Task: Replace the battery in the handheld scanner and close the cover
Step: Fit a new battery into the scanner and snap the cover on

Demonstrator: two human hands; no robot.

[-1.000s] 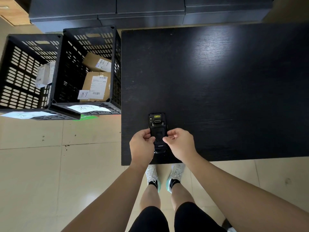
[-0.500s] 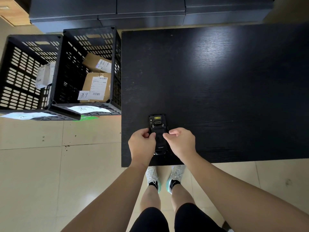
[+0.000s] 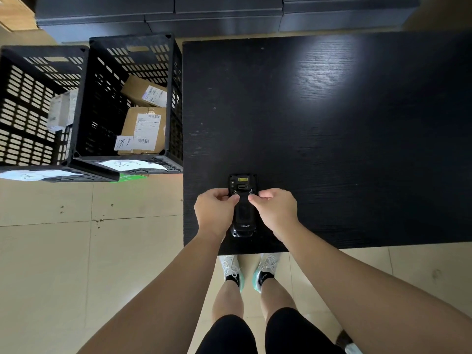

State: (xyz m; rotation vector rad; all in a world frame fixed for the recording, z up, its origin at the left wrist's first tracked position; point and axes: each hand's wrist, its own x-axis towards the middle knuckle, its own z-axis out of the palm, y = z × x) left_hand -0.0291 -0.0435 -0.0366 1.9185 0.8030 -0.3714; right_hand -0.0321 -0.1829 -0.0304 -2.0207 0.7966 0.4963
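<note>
The black handheld scanner [image 3: 242,215] lies back-up on the black table [image 3: 332,139] near its front left corner, with the cover on its back and a yellow label at the far end. My left hand [image 3: 214,212] grips the scanner's left side, thumb tip at the left cover latch. On the other side, my right hand [image 3: 274,210] holds the scanner, thumb tip at the right latch. No separate battery is visible.
Two black slatted crates [image 3: 84,103] stand on the floor left of the table; the nearer one holds cardboard parcels [image 3: 143,129]. Dark cabinets [image 3: 217,14] run along the far side. My feet are under the table's front edge.
Both hands have slid up the scanner from its lower middle to the two latches near the top. The scanner has stayed in place on the table.
</note>
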